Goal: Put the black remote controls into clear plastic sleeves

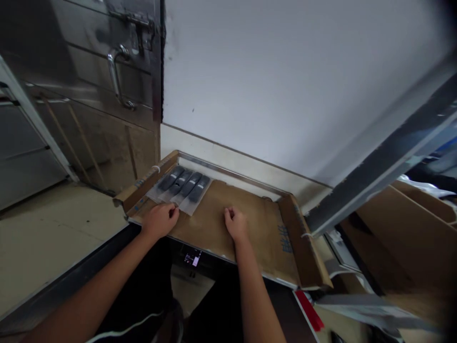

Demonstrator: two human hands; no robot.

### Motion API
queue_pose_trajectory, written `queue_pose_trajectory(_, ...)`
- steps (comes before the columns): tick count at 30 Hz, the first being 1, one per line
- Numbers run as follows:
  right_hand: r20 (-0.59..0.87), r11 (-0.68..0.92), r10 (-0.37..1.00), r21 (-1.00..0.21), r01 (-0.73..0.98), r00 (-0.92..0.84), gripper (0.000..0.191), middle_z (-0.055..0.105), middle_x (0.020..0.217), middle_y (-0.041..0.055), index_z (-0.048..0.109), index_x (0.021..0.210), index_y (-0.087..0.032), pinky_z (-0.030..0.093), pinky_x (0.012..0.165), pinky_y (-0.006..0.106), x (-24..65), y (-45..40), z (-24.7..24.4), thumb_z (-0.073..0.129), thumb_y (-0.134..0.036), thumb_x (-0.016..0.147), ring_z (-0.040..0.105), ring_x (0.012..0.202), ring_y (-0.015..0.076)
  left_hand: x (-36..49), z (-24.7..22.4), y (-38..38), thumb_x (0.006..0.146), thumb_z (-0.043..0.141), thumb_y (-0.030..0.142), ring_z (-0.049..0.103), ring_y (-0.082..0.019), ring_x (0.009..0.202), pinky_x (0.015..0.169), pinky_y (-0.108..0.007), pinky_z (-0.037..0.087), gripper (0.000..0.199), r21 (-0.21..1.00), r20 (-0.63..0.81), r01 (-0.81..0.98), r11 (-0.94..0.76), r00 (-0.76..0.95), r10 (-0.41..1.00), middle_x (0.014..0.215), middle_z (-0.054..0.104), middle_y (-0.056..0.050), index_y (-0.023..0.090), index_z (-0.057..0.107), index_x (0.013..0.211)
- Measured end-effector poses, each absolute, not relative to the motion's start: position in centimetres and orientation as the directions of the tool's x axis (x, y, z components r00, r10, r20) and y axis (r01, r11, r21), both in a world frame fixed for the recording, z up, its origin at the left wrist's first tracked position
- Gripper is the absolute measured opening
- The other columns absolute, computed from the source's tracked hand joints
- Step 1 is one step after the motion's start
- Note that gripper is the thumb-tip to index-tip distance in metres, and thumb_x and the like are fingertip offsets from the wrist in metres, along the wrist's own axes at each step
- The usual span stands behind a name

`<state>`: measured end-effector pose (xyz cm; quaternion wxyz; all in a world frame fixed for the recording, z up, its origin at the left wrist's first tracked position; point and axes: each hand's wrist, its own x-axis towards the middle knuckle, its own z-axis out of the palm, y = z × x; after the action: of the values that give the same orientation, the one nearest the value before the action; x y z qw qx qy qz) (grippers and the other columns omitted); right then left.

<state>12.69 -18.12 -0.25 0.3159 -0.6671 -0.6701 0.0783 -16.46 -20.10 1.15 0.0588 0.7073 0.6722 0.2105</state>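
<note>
Tray [262, 219], raised ends [303, 243], bare centre [212, 216]; right hand [236, 224] curled, empty; left hand [160, 220] curled beside bags [184, 186], hold unclear.

Four dark bagged items [191, 183] on cardboard [210, 224]

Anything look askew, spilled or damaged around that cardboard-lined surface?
No spill shows. The cardboard lining's far edge looks ragged, leaving a white strip uncovered. The four bagged dark pieces sit in a fairly neat row.

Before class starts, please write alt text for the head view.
A person's loosely curled left hand is next to four dark items in plastic bags on cardboard; the curled right hand is farther right. Behind is a white wall.
</note>
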Motion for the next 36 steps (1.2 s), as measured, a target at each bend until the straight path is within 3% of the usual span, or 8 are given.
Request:
queue_pose_trajectory(12, 0.225, -0.21, 0.934, -0.28, 0.937, 0.276, 0.029, 0.072, 0.081, 0.0065, 0.07, 0.091, -0.022, 0.027, 0.059, 0.027, 10.5, -24.4, 1.0, 0.048, -0.038, 0.098, 0.063, 0.072, 0.0184, -17.1, 0.5, -20.1, 0.094, 0.041, 0.043, 0.064, -0.022, 0.075, 0.058, -0.031, 0.024, 0.035, 0.352, 0.239, 0.928, -0.122, 0.037, 0.97, 0.083, 0.072, -0.006, 0.023, 0.066, 0.08)
queue_pose_trajectory(20, 0.221, -0.233, 0.933, -0.229, 0.945, 0.284, 0.031, 0.074, 0.087, 0.0089, 0.072, 0.096, -0.022, 0.035, 0.064, 0.027, 10.3, -24.1, 1.1, 0.046, -0.039, 0.099, 0.066, 0.077, 0.0209, -16.9, 0.0, -19.9, 0.093, 0.043, 0.041, 0.058, -0.02, 0.069, 0.057, -0.031, 0.021, 0.033, 0.368, 0.285, 0.918, -0.145, 0.037, 0.958, 0.079, 0.07, -0.005, 0.022, 0.064, 0.076)
queue_pose_trajectory(23, 0.222, -0.245, 0.929, -0.228, 0.942, 0.295, 0.033, 0.074, 0.088, 0.0093, 0.072, 0.098, -0.021, 0.037, 0.067, 0.027, 10.3, -24.2, 1.1, 0.044, -0.039, 0.1, 0.067, 0.078, 0.0207, -17.6, 0.2, -19.9, 0.094, 0.044, 0.044, 0.053, -0.017, 0.063, 0.057, -0.029, 0.022, 0.038, 0.452, 0.342, 0.865, -0.218, 0.058, 0.938, 0.068, 0.063, -0.003, 0.02, 0.06, 0.069)
queue_pose_trajectory(28, 0.233, -0.248, 0.924, -0.234, 0.94, 0.302, 0.035, 0.074, 0.086, 0.0095, 0.071, 0.093, -0.021, 0.036, 0.064, 0.027, 9.9, -24.7, 1.4, 0.043, -0.04, 0.101, 0.067, 0.076, 0.0204, -18.9, -1.7, -24.1, 0.096, 0.043, 0.043, 0.045, -0.012, 0.056, 0.061, -0.026, 0.034, 0.045, 0.68, 0.494, 0.555, -0.478, 0.134, 0.859, 0.056, 0.045, 0.001, 0.019, 0.046, 0.058)
queue_pose_trajectory(30, 0.246, -0.262, 0.915, -0.24, 0.935, 0.32, 0.034, 0.074, 0.084, 0.0094, 0.071, 0.094, -0.02, 0.035, 0.062, 0.027, 9.7, -24.9, 1.4, 0.044, -0.039, 0.101, 0.066, 0.073, 0.0203, -18.2, -4.3, -26.9, 0.096, 0.043, 0.04, 0.046, -0.012, 0.055, 0.06, -0.027, 0.036, 0.044, 0.681, 0.432, 0.509, -0.526, 0.301, 0.85, 0.055, 0.046, 0.001, 0.019, 0.046, 0.057)
queue_pose_trajectory(32, 0.268, -0.276, 0.901, -0.251, 0.928, 0.34, 0.032, 0.073, 0.082, 0.0091, 0.071, 0.093, -0.02, 0.034, 0.06, 0.027, 9.6, -25.1, 1.3, 0.045, -0.037, 0.1, 0.066, 0.07, 0.0201, -16.7, -7.9, -28.8, 0.096, 0.045, 0.036, 0.057, -0.015, 0.065, 0.067, -0.028, 0.042, 0.035, 0.693, 0.191, 0.535, -0.483, 0.51, 0.839, 0.067, 0.06, -0.002, 0.02, 0.058, 0.068)
queue_pose_trajectory(34, 0.293, -0.281, 0.887, -0.272, 0.92, 0.357, 0.031, 0.073, 0.081, 0.0087, 0.071, 0.091, -0.02, 0.033, 0.059, 0.027, 9.4, -25.4, 1.1, 0.046, -0.036, 0.099, 0.065, 0.068, 0.0196, -14.6, -11.8, -29.0, 0.092, 0.053, 0.03, 0.066, -0.02, 0.094, 0.084, -0.03, 0.048, 0.022, 0.714, -0.026, 0.611, -0.343, 0.512, 0.858, 0.105, 0.071, -0.008, 0.02, 0.066, 0.106)
queue_pose_trajectory(36, 0.307, -0.283, 0.876, -0.3, 0.911, 0.373, 0.031, 0.073, 0.08, 0.0083, 0.071, 0.089, -0.019, 0.032, 0.059, 0.027, 9.4, -25.6, 1.0, 0.047, -0.035, 0.099, 0.064, 0.068, 0.0191, -12.6, -15.3, -27.7, 0.086, 0.06, 0.025, 0.057, -0.026, 0.125, 0.103, -0.035, 0.044, 0.049, 0.673, -0.137, 0.673, -0.307, 0.521, 0.842, 0.138, 0.059, -0.013, 0.019, 0.054, 0.134)
